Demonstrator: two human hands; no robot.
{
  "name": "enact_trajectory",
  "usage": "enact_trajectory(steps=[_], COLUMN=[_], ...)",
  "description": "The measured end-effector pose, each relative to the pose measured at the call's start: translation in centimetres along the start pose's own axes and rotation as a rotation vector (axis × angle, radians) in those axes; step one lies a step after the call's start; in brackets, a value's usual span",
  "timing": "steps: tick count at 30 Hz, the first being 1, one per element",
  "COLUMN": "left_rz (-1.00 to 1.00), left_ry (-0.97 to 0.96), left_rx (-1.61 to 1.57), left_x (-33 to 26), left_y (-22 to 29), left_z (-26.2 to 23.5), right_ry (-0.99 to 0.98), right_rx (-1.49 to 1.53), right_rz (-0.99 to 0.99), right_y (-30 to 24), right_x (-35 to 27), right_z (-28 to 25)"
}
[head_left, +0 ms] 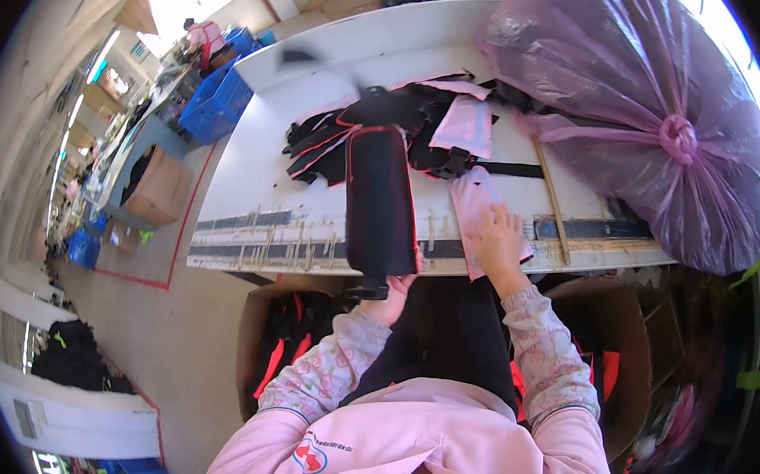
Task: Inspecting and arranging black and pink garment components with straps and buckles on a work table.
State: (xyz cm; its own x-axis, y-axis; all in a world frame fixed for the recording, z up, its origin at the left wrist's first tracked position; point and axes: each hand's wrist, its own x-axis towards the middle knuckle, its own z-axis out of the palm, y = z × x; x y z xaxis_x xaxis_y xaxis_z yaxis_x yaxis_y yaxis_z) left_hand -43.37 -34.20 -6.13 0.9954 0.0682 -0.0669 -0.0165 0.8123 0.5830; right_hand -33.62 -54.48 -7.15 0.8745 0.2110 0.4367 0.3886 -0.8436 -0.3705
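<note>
White worktop (pixel 253 166): at its near edge, left hand (pixel 390 301) grips a long black red-piped fabric panel (pixel 381 197); right hand (pixel 498 242) lies open on a pale pink plastic sleeve (pixel 475 200).

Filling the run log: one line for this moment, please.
left hand: holds black pad at table edge | right hand: flat on pink bag | pile behind
</note>
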Motion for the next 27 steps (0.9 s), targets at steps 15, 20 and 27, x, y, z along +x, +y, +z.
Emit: enact_trajectory(steps=[15, 20, 27], left_rz=[0.095, 0.462, 0.531], left_ry=[0.515, 0.078, 0.1], left_rx=[0.84, 1.581, 1.814], left_x=[-6.4, -5.5, -3.8], left_y=[1.9, 4.3, 3.1], left_z=[-9.6, -5.9, -3.7], right_ry=[-0.441, -0.371, -0.201], right_rx=[0.656, 0.641, 0.562], right_rz=[-0.159, -0.161, -0.143], right_y=[-7.8, -10.4, -11.1], right_x=[-5.2, -4.8, -4.5], right_z=[1.7, 2.6, 4.4])
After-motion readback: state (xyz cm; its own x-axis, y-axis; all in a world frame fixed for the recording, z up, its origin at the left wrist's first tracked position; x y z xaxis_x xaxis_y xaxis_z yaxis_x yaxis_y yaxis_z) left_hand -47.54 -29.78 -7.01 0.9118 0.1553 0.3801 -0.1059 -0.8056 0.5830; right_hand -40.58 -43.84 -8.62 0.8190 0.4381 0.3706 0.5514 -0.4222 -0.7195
